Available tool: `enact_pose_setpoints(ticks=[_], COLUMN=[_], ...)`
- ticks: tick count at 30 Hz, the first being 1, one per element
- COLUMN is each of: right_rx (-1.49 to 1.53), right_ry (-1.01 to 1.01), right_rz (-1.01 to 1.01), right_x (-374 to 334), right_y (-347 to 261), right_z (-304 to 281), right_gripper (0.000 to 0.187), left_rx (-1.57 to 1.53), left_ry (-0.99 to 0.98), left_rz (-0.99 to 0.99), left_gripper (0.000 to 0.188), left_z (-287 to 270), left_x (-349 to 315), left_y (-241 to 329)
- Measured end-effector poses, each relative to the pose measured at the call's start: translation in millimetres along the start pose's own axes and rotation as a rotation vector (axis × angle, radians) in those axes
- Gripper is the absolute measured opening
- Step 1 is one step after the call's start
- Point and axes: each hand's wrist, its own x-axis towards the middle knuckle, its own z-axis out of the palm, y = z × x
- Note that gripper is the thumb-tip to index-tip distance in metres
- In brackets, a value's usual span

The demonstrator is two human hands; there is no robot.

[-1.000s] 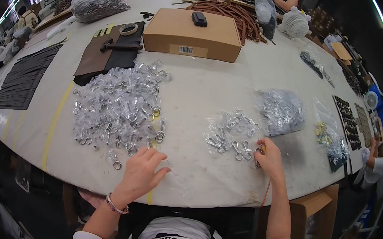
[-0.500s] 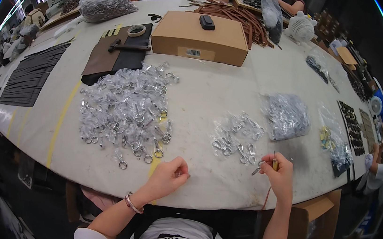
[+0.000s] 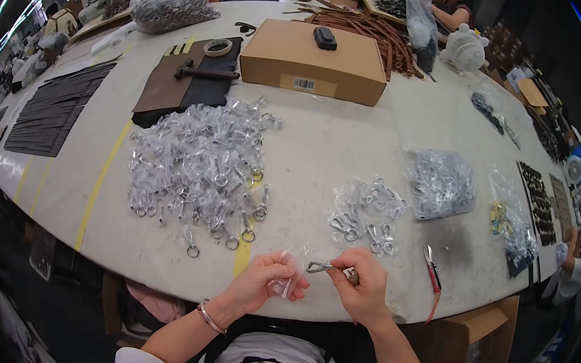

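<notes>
Low over the table's near edge, my left hand (image 3: 261,278) pinches a small clear plastic bag (image 3: 283,285). Just right of it, my right hand (image 3: 362,284) grips a metal snap hook (image 3: 319,266), its end pointing at the bag. The rounded, wood-coloured end of another object (image 3: 351,276) shows in the right palm; the rest is hidden by the fingers. Beyond that hand lie several loose snap hooks with rings (image 3: 372,237). A big heap of hooks in clear bags (image 3: 195,171) covers the table to the left.
Red-handled snips (image 3: 432,269) with a cord lie right of my right hand. Beyond are a filled plastic bag (image 3: 442,184) and a cardboard box (image 3: 311,62). A hammer (image 3: 206,73) rests on dark sheets; black strips (image 3: 58,112) lie far left. An open carton (image 3: 476,346) stands below right.
My right hand has moved left with the snap hook, close to my left hand, uncovering the snips. The left hand has shifted slightly right, and the plastic bag now shows in it.
</notes>
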Motion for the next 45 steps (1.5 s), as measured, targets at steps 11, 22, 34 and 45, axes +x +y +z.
enact_pose_setpoints(ticks=[11,22,34,45], right_rx=[0.068,-0.094,-0.274,-0.148], right_ry=[0.010,0.001,0.084,0.021], right_rz=[-0.025,-0.241,-0.398,-0.371], right_x=[-11,-26,-11,-8], right_y=[6,6,8,19], right_z=[17,18,31,30], right_gripper=[0.016,0.022,0.020,0.019], left_rx=[-0.112,-0.194,-0.105,-0.141], left_ry=[0.167,0.302,0.262,0.128], left_rz=[0.138,0.215,0.289,0.119], left_gripper=[0.009,0.021,0.024,0.025], left_z=[5,3,13,8], left_x=[3,3,4,-3], left_y=[1,3,-9,-3])
